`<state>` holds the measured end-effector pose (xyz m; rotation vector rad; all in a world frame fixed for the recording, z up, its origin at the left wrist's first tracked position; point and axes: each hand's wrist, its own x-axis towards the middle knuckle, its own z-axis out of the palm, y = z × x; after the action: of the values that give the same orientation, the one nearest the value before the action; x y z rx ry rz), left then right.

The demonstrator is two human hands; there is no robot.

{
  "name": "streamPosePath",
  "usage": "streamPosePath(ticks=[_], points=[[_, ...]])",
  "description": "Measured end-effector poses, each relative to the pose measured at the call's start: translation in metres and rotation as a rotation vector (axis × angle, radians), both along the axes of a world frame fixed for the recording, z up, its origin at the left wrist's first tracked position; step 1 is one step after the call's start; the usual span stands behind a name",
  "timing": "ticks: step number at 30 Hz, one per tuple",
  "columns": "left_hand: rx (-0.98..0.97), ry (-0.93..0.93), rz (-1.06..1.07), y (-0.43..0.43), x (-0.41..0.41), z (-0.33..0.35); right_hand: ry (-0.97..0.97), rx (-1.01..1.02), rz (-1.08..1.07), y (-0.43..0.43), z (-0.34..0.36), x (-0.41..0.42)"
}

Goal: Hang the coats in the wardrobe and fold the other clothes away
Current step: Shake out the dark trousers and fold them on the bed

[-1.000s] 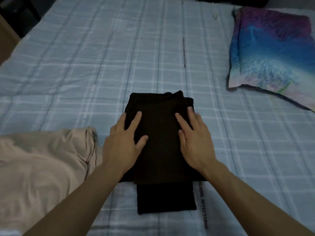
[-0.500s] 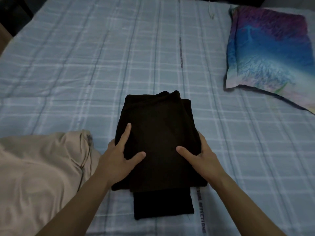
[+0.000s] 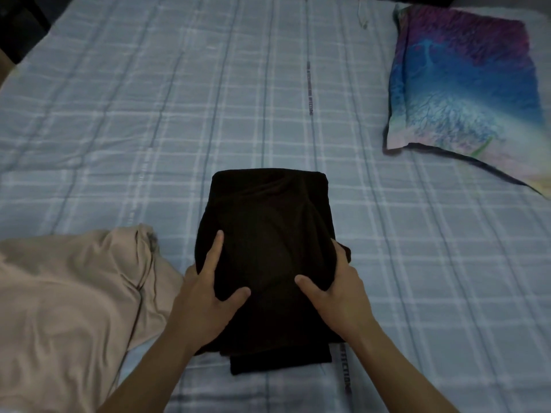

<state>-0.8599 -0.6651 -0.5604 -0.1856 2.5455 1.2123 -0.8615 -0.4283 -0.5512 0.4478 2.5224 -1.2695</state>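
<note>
A folded black garment [image 3: 268,234] lies in the middle of the bed, a narrower black layer sticking out at its near end. My left hand [image 3: 205,296] grips its left side, thumb and forefinger on top and the other fingers tucked under the edge. On the other side my right hand [image 3: 334,293] holds it the same way, thumb on top and fingers wrapped round the edge. The near part of the garment bulges up between my hands.
A crumpled beige garment [image 3: 68,308] lies at the near left, touching my left wrist. A colourful pillow [image 3: 465,84] rests at the far right. The blue checked bedsheet [image 3: 149,114] covers the whole bed. A dark gap shows past the bed's far left corner.
My hands slid from flat on top of the black garment back to its sides and closed around the edges. The garment's near part has risen a little.
</note>
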Motion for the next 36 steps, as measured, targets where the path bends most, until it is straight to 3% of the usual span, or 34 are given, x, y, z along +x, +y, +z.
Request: streamPosePath(ticks=[5, 16, 24, 27, 31, 36], points=[[-0.039, 0.005, 0.013, 0.005, 0.003, 0.004, 0.039, 0.052, -0.009, -0.004, -0.006, 0.007], [0.226, 0.016, -0.018, 0.002, 0.010, -0.005, 0.001, -0.028, 0.100, 0.007, -0.004, 0.011], [0.388, -0.002, -0.047, 0.010, 0.015, -0.005, 0.086, 0.064, 0.109, 0.001, -0.004, 0.014], [0.311, 0.068, -0.040, 0.018, 0.026, -0.006, 0.060, -0.043, 0.063, 0.007, -0.002, 0.019], [0.422, 0.040, -0.035, 0.013, 0.017, -0.013, -0.034, -0.255, 0.054, 0.011, -0.002, 0.012], [0.422, 0.057, 0.038, 0.013, 0.016, -0.025, -0.010, -0.249, 0.047, 0.004, -0.010, 0.015]])
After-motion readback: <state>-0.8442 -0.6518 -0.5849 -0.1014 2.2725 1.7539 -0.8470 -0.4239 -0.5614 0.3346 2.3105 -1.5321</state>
